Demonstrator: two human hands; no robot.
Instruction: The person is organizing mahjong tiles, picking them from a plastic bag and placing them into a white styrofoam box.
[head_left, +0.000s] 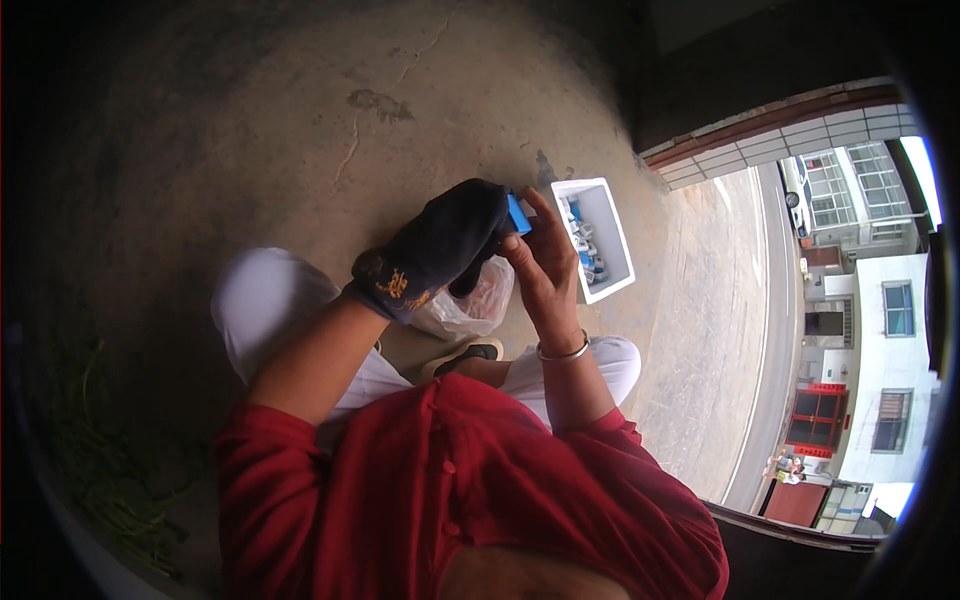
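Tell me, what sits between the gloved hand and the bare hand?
In the head view, a small blue object is pinched between the black-gloved left hand and the bare right hand, just beside the white box on the ground.

A white foam box (pixel 612 210) sits beside a clear plastic bag (pixel 475 305) on concrete floor (pixel 300 120).

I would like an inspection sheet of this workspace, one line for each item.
Surface: bare concrete floor, cracked and stained.
Job's things: small blue object held between both hands; white foam box with small blue and grey pieces inside, on the floor ahead.
Clutter: clear plastic bag near the knees; green stalks at lower left.
Grippers: left hand in a dark glove, closed on the blue object; right hand bare, with a bracelet, fingers on the same object.
Cables: nothing seen.
Surroundings: doorway onto a street with buildings.
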